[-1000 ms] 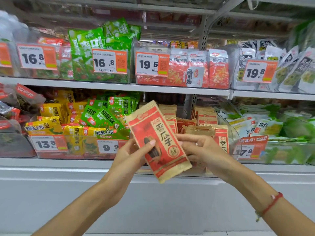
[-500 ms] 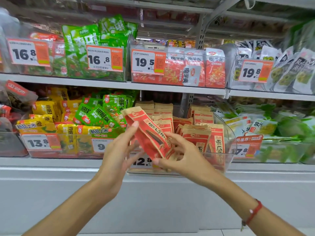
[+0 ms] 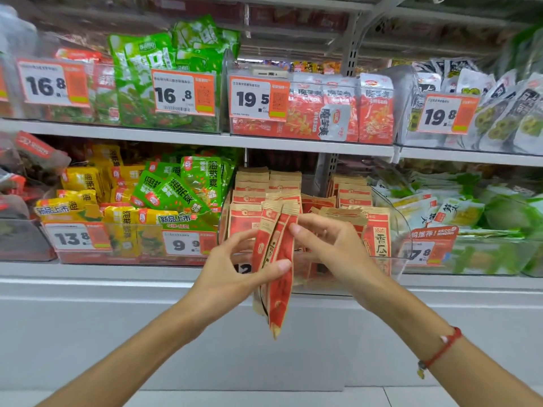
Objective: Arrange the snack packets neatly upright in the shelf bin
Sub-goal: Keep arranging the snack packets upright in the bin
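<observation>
A red and kraft-brown paper snack packet (image 3: 274, 265) hangs edge-on in front of the clear plastic shelf bin (image 3: 393, 227), its top level with the bin's front row and its bottom corner dropping below the shelf edge. The left hand (image 3: 232, 268) grasps it from the left, thumb pressed across its middle and fingers behind. The right hand (image 3: 329, 245) pinches the packet's upper right edge with its fingertips. Inside the bin, matching red and brown packets (image 3: 352, 195) stand upright in rows. A thin red string bracelet (image 3: 440, 349) circles the right wrist. Left of the bin lie green and yellow snack bags (image 3: 176, 195) behind a white and orange price tag (image 3: 183, 243).
</observation>
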Demonstrator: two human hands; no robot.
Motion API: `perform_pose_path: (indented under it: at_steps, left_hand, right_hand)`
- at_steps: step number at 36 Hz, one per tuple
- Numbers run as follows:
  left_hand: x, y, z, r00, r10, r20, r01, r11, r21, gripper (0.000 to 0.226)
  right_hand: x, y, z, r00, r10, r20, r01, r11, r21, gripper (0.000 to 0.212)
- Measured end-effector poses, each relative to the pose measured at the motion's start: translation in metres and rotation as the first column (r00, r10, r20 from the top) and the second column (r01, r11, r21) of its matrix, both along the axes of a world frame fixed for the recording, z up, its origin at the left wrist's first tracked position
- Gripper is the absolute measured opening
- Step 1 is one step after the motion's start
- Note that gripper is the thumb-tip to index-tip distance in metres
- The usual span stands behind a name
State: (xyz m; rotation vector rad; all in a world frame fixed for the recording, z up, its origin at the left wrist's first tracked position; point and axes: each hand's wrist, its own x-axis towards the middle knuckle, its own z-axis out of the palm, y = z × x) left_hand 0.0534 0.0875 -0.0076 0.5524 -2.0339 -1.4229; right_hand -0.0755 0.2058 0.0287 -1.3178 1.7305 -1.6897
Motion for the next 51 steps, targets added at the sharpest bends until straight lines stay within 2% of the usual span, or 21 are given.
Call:
perform_pose_path:
  at_steps: [3,5,7,9,10,12,14,16,19,23,26,29,32,34,36,39,44,46,49,51]
  left_hand:
    - [0.0,0.004,0.003,0.998,0.054,-0.035,-0.052,0.997,0.055,0.068]
    - [-0.001,0.005,0.006,0.983,0.159,-0.092,-0.148,0.983,0.111,0.069]
    - [0.0,0.001,0.008,0.941,0.307,-0.141,-0.284,0.945,0.16,0.076]
    - [0.002,-0.004,0.009,0.905,0.397,-0.15,-0.38,0.916,0.13,0.082]
    - [0.004,-0.005,0.009,0.9,0.411,-0.146,-0.399,0.911,0.104,0.086]
    - [0.004,-0.003,0.008,0.909,0.395,-0.135,-0.389,0.919,0.071,0.089]
    - [0.003,0.001,0.01,0.918,0.361,-0.161,-0.356,0.933,0.063,0.084]
    - [0.003,0.002,0.013,0.924,0.328,-0.199,-0.321,0.945,0.066,0.066]
    - [0.004,0.003,0.014,0.93,0.28,-0.238,-0.278,0.96,0.044,0.025]
    - [0.001,0.005,0.009,0.922,0.257,-0.288,-0.247,0.966,0.073,0.02]
    - [-0.002,0.006,0.006,0.895,0.318,-0.314,-0.274,0.945,0.177,0.024]
    - [-0.003,0.01,0.004,0.877,0.374,-0.302,-0.277,0.906,0.319,0.027]
    - [-0.007,0.021,0.011,0.936,0.236,-0.26,-0.113,0.904,0.412,0.042]
    - [-0.01,0.03,0.017,0.945,0.121,-0.302,0.025,0.899,0.436,0.05]
    - [-0.011,0.036,0.02,0.931,0.1,-0.351,0.067,0.898,0.434,0.042]
    - [-0.009,0.036,0.021,0.903,0.152,-0.401,0.043,0.898,0.438,0.016]
    - [-0.008,0.034,0.021,0.881,0.162,-0.444,0.063,0.891,0.45,0.013]
    - [-0.009,0.03,0.019,0.873,0.198,-0.445,0.008,0.907,0.42,0.012]
    - [-0.01,0.02,0.014,0.887,0.227,-0.402,-0.089,0.938,0.334,0.018]
    - [-0.011,0.018,0.01,0.904,0.196,-0.38,-0.071,0.945,0.318,0.018]
  right_hand:
    - [0.0,-0.002,0.001,0.997,0.011,0.074,-0.011,1.0,0.004,0.021]
    - [0.002,-0.003,0.0,0.997,0.033,0.066,-0.037,0.998,0.049,0.024]
    - [0.007,-0.005,-0.005,0.996,0.091,-0.02,-0.086,0.982,0.17,0.031]
    - [0.018,-0.008,-0.012,0.977,0.132,-0.164,-0.077,0.949,0.305,0.053]
    - [0.025,-0.009,-0.016,0.964,0.112,-0.24,-0.031,0.948,0.317,0.062]
    - [0.032,-0.011,-0.02,0.938,-0.009,-0.347,0.092,0.97,0.225,0.063]
    - [0.024,-0.012,-0.021,0.921,-0.1,-0.377,0.164,0.977,0.14,0.056]
    - [0.01,-0.011,-0.018,0.946,-0.116,-0.302,0.171,0.972,0.161,0.05]
    - [-0.007,-0.008,-0.016,0.992,-0.082,-0.098,0.101,0.973,0.21,0.04]
    - [-0.008,-0.008,-0.019,0.998,-0.059,0.014,0.055,0.981,0.185,0.033]
    - [-0.003,-0.007,-0.021,0.987,-0.146,-0.068,0.151,0.985,0.083,0.029]
    - [0.002,-0.002,-0.019,0.872,-0.366,-0.324,0.338,0.93,-0.143,0.034]
    - [0.004,0.0,-0.019,0.605,-0.504,-0.616,0.348,0.864,-0.364,0.036]
    - [0.005,-0.001,-0.022,0.446,-0.54,-0.714,0.321,0.841,-0.436,0.035]
    - [0.005,-0.002,-0.025,0.406,-0.539,-0.738,0.293,0.842,-0.453,0.033]
    - [0.004,-0.002,-0.03,0.41,-0.505,-0.76,0.264,0.863,-0.431,0.037]
    - [0.007,-0.004,-0.04,0.403,-0.431,-0.807,0.246,0.901,-0.359,0.037]
    - [0.009,-0.002,-0.036,0.455,-0.359,-0.815,0.241,0.931,-0.275,0.042]
    - [0.006,0.004,-0.026,0.643,-0.232,-0.73,0.175,0.972,-0.155,0.039]
    - [0.003,0.007,-0.024,0.651,-0.168,-0.741,0.123,0.986,-0.115,0.036]
